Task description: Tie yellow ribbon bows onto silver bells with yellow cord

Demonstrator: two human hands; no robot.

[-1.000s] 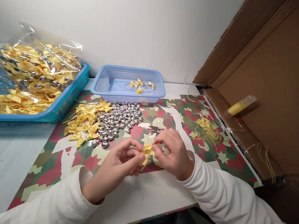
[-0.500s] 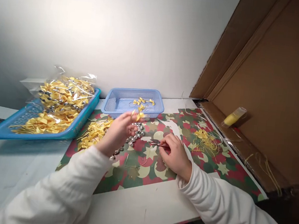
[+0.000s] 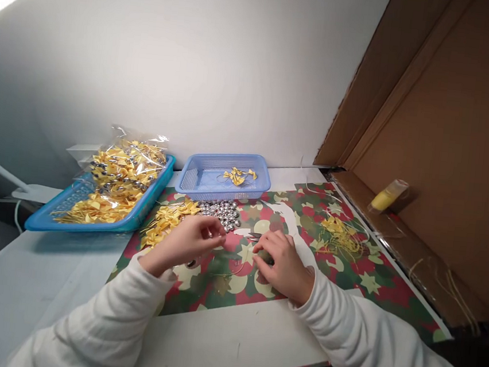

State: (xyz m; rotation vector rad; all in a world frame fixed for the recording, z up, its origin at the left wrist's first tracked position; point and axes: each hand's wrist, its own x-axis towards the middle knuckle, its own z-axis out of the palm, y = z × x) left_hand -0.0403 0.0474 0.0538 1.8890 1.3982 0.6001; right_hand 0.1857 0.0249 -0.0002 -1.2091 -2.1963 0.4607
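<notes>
My left hand [image 3: 196, 239] hovers over the patterned mat, just in front of a heap of silver bells or beads [image 3: 224, 213]. Its fingertips are curled close together, and whatever they may hold is too small to make out. On the mat rests my right hand [image 3: 284, 265], curled over a pair of small snips [image 3: 254, 236] whose dark blades stick out past the fingers. A thin bent wire or thread [image 3: 227, 274] lies between the hands. Left of my left hand is a pile of yellow ribbon bows [image 3: 167, 222]. Several similar bows [image 3: 239, 175] lie inside the light blue basket.
The light blue basket [image 3: 221, 196] stands at the back against the wall. At left, a blue tray [image 3: 89, 226] holds yellow bows and a clear bag [image 3: 129, 161] of more. Yellow thread scraps [image 3: 343, 239] lie at right, near a yellow-filled tube [image 3: 388, 196] by the cardboard.
My left hand has come back from the basket toward me and no longer shows a yellow bow. The bows in the basket look more bunched. My right hand stays at the snips; the view has shifted.
</notes>
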